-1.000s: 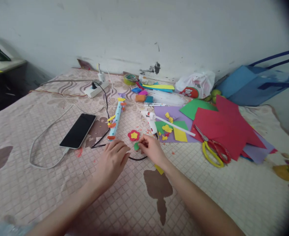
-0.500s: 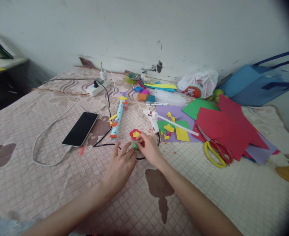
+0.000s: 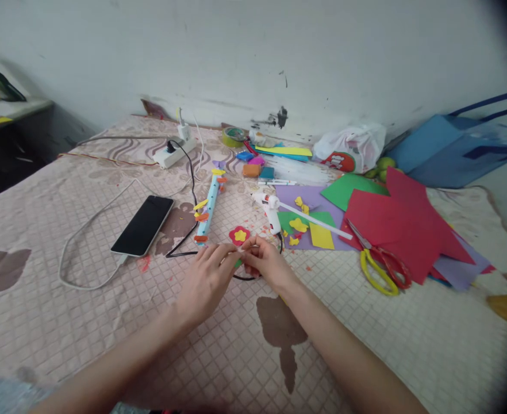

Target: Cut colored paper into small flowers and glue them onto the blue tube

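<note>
My left hand [image 3: 210, 279] is closed, its fingers bent around one side of a small green piece [image 3: 238, 263]. My right hand [image 3: 264, 261] pinches at the other side of that piece with thumb and fingertips. Most of the piece is hidden by the fingers, so its shape and material are unclear. Just beyond the fingertips lies a red flower with a yellow centre [image 3: 239, 235]. A white glue gun [image 3: 271, 213] with a long glue stick rests behind my right hand. Farther left is a light-blue strip [image 3: 209, 204] bearing orange and yellow pieces.
A phone [image 3: 142, 226] on a white cable lies left. Black cord runs from the power strip [image 3: 173, 152] past my hands. On the right are scissors [image 3: 380, 270], red sheets [image 3: 391, 230], and a purple sheet [image 3: 285, 192] with yellow cut-outs. Tape [image 3: 233, 137] sits near the wall.
My left fingers have gone from spread to bent in around the green piece, which now shows less. My right hand stays pinched beside it. The view has shifted slightly.
</note>
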{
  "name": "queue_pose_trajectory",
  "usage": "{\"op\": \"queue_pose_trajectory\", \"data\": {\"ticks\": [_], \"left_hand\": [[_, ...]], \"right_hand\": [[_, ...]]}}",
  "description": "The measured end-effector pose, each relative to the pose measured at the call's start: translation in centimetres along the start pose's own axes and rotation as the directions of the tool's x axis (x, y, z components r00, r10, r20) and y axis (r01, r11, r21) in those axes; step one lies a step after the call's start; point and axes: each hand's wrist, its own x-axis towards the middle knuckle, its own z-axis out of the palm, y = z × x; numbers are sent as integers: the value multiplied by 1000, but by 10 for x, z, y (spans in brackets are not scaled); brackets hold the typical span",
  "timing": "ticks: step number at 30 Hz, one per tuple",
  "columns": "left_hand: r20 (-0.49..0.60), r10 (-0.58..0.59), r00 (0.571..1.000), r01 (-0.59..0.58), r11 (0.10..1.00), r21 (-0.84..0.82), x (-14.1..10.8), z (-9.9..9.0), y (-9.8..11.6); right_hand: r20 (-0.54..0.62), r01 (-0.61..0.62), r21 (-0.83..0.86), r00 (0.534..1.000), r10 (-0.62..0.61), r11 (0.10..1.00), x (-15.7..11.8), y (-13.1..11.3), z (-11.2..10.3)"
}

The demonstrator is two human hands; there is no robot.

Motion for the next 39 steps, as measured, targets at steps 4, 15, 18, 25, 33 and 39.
{"op": "queue_pose_trajectory", "data": {"ticks": [4,15,18,25,33,39], "left_hand": [[-19,54,998,-55,996,-76,-3,3,-5],[1,29,1000,-29,994,-102,-9,6,-9],[20,-14,1000,16,995,-100,-6,5,-7],[88,20,996,-18,999,-29,2,5,-3],[192,48,980,-58,997,46,9,10,-6],[203,31,979,-40,998,40,10,10,-5]], "right_hand": [[39,35,-105,999,-31,994,1,-4,-3],[198,259,-961,884,-423,92,20,2,-7],[215,269,-961,875,-434,66,22,5,-8],[223,326,-934,848,-480,143,9,6,-15],[291,327,-945,862,-414,17,13,3,-12],[282,281,-958,869,-408,-64,22,5,-11]]}}
